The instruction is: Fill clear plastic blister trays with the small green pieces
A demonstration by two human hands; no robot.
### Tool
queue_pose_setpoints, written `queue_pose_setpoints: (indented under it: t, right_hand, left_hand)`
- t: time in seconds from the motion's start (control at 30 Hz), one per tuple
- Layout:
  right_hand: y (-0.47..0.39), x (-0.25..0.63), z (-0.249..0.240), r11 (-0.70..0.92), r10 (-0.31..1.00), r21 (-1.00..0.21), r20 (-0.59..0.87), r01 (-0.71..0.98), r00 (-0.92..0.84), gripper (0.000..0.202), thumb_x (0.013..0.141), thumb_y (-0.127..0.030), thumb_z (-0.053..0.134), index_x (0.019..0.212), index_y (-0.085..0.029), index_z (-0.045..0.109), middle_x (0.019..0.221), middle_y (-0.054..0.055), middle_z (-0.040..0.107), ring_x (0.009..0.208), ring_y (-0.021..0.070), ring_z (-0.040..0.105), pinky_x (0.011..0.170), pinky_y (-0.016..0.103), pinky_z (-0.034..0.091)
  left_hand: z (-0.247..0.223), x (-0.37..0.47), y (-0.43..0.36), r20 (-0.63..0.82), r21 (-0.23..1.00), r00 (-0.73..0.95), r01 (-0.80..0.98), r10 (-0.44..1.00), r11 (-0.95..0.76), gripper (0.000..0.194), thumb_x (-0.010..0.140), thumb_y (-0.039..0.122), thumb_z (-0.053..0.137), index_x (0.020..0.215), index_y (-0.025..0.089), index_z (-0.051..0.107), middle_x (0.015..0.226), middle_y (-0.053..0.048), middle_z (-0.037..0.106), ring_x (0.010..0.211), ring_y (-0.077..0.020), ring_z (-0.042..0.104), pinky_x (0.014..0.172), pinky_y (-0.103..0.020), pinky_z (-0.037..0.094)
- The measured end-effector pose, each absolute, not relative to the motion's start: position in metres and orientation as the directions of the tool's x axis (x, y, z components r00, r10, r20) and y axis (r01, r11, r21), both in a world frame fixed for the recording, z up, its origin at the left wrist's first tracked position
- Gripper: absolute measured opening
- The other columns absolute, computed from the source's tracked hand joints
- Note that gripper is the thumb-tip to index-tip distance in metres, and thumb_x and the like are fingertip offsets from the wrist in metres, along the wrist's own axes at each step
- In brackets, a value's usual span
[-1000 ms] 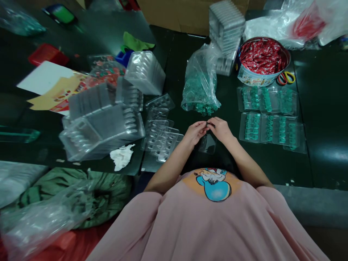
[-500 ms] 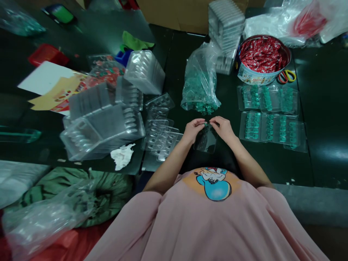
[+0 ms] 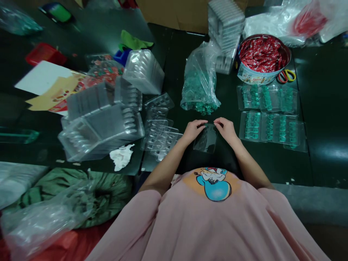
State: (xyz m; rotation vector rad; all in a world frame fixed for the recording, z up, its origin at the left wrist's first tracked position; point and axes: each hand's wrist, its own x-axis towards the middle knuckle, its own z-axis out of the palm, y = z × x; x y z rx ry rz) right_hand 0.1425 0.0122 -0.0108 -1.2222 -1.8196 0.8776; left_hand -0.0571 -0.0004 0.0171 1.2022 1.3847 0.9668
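A clear plastic blister tray [image 3: 206,141] lies on the dark table right in front of me. My left hand [image 3: 194,130] is at its upper left edge, thumb and fingers pinched close together. Over the tray's upper right corner is my right hand [image 3: 226,129], its thumb and forefinger drawn together too. A bit of green shows at the tray's top between the fingertips; whether either hand grips it is too small to tell. Just beyond, small green plastic pieces [image 3: 206,108] spill from the mouth of a clear bag [image 3: 199,83].
Trays filled with green pieces [image 3: 252,125] lie at right, below a round tin [image 3: 258,77] of red packets and scissors [image 3: 285,77]. At left are loose clear trays [image 3: 160,132], stacked trays [image 3: 108,123] and a crumpled white tissue [image 3: 121,157]. More stacked trays [image 3: 225,25] stand behind.
My hands have moved slightly apart at the tray's top edge, the right one a little to the right. The green bit between the fingertips now sits lower, by the tray. The tray stays in place.
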Motion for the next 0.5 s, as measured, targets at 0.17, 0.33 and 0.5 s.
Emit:
queue_pose_setpoints:
  t: [0.17,0.33,0.5]
  right_hand:
    - [0.013,0.145,-0.016,0.311,0.942,-0.847,0.213,0.431,-0.261,0.015,0.089,-0.025,0.053,0.091,-0.02,0.067,0.087,0.004,0.067,0.079,0.0175,0.062,0.073,0.03,0.047]
    - [0.01,0.14,-0.023,0.317,0.941,-0.775,0.182,0.548,-0.287,0.014,0.087,-0.017,0.057,0.096,-0.019,0.068,0.095,0.007,0.064,0.081,0.0195,0.059,0.077,0.034,0.047]
    - [0.022,0.133,-0.033,0.339,0.938,-0.621,0.166,0.707,-0.304,0.021,0.086,-0.008,0.051,0.088,-0.018,0.07,0.088,0.011,0.062,0.085,0.0245,0.054,0.077,0.037,0.045]
  left_hand:
    - [0.012,-0.058,0.002,-0.135,0.966,0.138,0.237,0.981,0.099,0.027,0.065,0.003,0.075,0.079,0.026,0.077,0.094,-0.005,0.073,0.097,-0.0194,0.064,0.101,-0.031,0.042]
    - [0.002,-0.06,0.005,-0.022,0.941,0.224,0.334,0.974,-0.056,0.021,0.07,0.01,0.073,0.082,0.027,0.077,0.1,-0.006,0.071,0.099,-0.0208,0.064,0.102,-0.035,0.043]
    - [-0.009,-0.058,0.004,0.023,0.928,0.194,0.361,0.981,-0.094,0.022,0.072,0.01,0.072,0.085,0.026,0.077,0.101,-0.006,0.069,0.101,-0.0202,0.063,0.099,-0.032,0.044]
